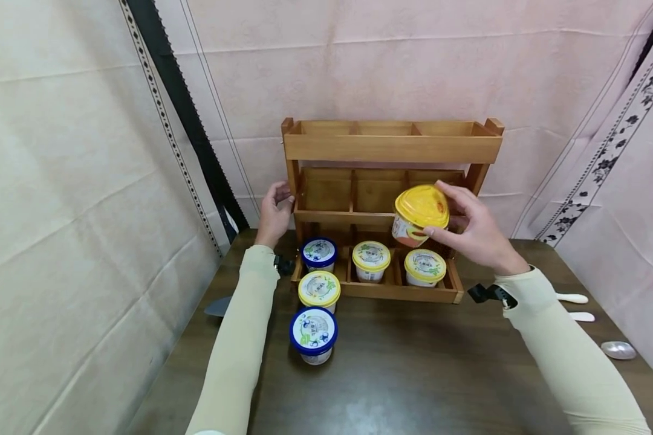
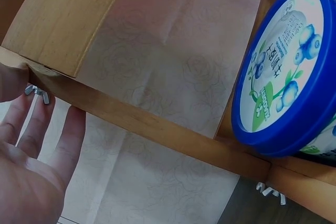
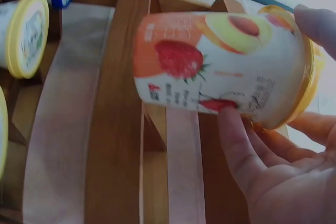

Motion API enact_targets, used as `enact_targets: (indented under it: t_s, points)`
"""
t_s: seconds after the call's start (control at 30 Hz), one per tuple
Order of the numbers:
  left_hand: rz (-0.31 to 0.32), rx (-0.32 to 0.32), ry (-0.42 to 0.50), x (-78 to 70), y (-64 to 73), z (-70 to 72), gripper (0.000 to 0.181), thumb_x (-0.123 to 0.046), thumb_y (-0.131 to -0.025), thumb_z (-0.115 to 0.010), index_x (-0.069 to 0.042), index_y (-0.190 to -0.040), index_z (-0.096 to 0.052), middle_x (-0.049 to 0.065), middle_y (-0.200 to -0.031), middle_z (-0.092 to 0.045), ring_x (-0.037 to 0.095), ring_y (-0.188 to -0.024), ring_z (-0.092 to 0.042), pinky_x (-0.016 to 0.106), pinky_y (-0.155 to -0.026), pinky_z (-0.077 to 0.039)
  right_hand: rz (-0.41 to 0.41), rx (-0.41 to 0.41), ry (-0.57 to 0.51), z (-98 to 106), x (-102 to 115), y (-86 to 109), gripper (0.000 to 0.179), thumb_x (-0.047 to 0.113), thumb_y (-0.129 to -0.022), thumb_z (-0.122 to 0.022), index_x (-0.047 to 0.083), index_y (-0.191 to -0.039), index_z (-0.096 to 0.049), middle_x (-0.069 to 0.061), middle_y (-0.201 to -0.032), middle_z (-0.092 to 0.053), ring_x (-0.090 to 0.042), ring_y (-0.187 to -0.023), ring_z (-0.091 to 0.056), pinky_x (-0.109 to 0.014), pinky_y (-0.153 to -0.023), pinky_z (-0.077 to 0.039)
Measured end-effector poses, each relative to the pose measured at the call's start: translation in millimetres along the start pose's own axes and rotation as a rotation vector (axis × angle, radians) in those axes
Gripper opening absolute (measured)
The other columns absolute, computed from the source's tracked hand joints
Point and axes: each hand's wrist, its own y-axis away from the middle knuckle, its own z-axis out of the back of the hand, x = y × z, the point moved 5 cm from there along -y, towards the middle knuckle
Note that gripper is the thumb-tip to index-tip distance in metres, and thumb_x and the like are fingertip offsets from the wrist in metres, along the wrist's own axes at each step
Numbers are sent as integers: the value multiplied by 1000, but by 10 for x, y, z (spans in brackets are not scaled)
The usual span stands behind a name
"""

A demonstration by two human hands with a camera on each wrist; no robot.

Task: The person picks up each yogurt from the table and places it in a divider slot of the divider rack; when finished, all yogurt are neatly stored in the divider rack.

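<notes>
My right hand [image 1: 470, 232] holds a large yogurt cup [image 3: 210, 66] with a yellow domed lid, tilted in front of the wooden rack's [image 1: 392, 148] middle tier. Peach and strawberry pictures mark its side in the right wrist view. At the rack's left post, my left hand [image 1: 275, 214] grips the wood between thumb and fingers. On the bottom tier sit a blue-lidded tub [image 1: 319, 251] at left, a yellow-lidded tub [image 1: 371, 258] in the middle and another yellow-lidded tub [image 1: 425, 266] at right. The blue-lidded tub's [image 2: 281, 66] top shows blueberries in the left wrist view.
In front of the rack's left end, a yellow-lidded tub [image 1: 319, 290] and a blue-lidded tub [image 1: 313, 332] stand on the dark table [image 1: 413, 374]. White handles [image 1: 574, 298] and a metal spoon [image 1: 618, 350] lie right. A grey flat object [image 1: 216, 307] is partly behind my left sleeve.
</notes>
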Motion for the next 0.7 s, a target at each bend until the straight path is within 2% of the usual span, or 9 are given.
enact_targets:
  t_s: [0.33, 0.6, 0.7]
  points:
    - [15, 0, 5, 4, -1, -2, 37, -10, -107, -62, -16, -144, -58, 12, -136, -63, 28, -131, -60, 48, -118, -46, -50, -173, 13, 279, -180, -187, 91, 4, -87, -84, 13, -165, -37, -14, -154, -44, -7, -121, -53, -4, -90, -50]
    - [-7, -10, 17, -30, 20, 14, 37, -8, -107, -61, -14, -143, -58, 12, -134, -63, 29, -129, -60, 51, -117, -45, -44, -194, 86, 300, -266, -187, 95, 9, -85, -88, 17, -164, -37, -11, -157, -44, -10, -127, -51, -3, -93, -48]
    - [3, -1, 12, -22, 34, 12, 37, -9, -107, -61, -14, -143, -58, 12, -135, -63, 29, -129, -60, 49, -118, -45, -49, -214, 101, 296, -274, -150, 95, 12, -85, -89, 20, -164, -38, -9, -157, -44, -13, -130, -52, -3, -94, -47]
